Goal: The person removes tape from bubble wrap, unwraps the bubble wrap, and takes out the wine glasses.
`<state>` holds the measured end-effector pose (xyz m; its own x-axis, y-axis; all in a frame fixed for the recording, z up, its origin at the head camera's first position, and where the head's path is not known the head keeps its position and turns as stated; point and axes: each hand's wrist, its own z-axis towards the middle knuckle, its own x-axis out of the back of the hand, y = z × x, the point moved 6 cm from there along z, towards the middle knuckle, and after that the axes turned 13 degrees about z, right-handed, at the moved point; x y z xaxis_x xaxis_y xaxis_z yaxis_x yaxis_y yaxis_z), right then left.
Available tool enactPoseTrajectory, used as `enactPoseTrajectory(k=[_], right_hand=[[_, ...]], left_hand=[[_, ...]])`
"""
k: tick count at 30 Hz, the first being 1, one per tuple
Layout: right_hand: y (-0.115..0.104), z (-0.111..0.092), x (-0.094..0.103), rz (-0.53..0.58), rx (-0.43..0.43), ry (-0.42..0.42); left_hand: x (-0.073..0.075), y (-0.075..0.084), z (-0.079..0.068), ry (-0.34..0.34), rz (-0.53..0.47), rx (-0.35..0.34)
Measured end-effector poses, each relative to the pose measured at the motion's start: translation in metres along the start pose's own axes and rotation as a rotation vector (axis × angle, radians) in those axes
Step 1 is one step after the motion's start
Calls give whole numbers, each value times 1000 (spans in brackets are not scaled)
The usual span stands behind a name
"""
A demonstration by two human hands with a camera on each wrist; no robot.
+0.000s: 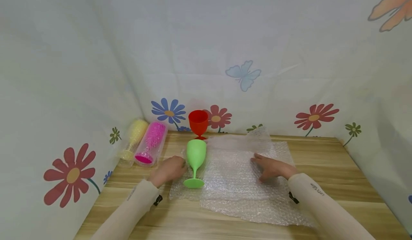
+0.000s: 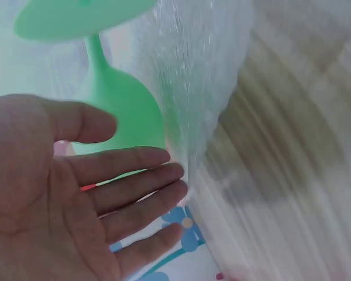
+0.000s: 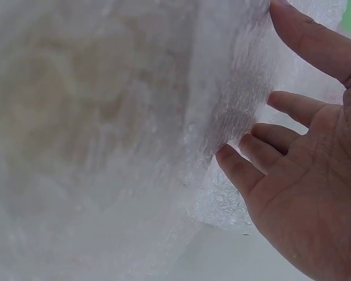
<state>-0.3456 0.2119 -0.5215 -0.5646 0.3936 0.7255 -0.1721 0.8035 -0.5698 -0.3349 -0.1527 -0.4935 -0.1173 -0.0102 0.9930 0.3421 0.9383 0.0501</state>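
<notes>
Well to the left of the bright green, smooth, stemmed goblet (image 1: 197, 153), I see a pale yellow goblet (image 1: 136, 132) bundled in clear bubble wrap. Just beside it, nearer the green goblet, lies a hot-pink goblet (image 1: 153, 134) rolled in the same kind of clear wrapping. Next comes the person's left hand (image 1: 168, 169), in a cream long sleeve (image 1: 128, 205), close against the green goblet's left side; its fingers are nearly straight and the thumb stands apart, gripping nothing, though I can't tell whether it touches the goblet. The green goblet itself lies on its side, foot toward the person and bowl away, on the left part of a wide, clear, crinkled bubble-wrap sheet (image 1: 231, 182). Just behind it a glossy red goblet (image 1: 198, 122) stands upright, mouth upward, in front of a white cloth backdrop (image 1: 199, 54) printed with flowers and butterflies. The sheet spreads out to the right of the green goblet, and over there the right hand (image 1: 271, 167) is held open, fingers spread and fingertips at the film. Farther right of the goblet, bare wood-grained tabletop (image 1: 334, 175) shows past the sheet.
</notes>
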Motion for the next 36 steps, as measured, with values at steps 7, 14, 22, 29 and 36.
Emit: enactPoseTrajectory(k=[7, 14, 22, 29, 36], right_hand=[[-1, -2, -1, 5, 14, -4], [-1, -3, -1, 12, 11, -7], [0, -1, -1, 6, 5, -3], [-1, -2, -1, 5, 2, -5], [1, -1, 0, 4, 7, 2]], left_hand=[[-5, 12, -5, 40, -73, -4], [-15, 23, -1, -11, -267, -33], [-22, 28, 1, 14, -383, -105], [-18, 31, -10, 8, -414, -110], [-11, 41, -25, -23, -435, -148]])
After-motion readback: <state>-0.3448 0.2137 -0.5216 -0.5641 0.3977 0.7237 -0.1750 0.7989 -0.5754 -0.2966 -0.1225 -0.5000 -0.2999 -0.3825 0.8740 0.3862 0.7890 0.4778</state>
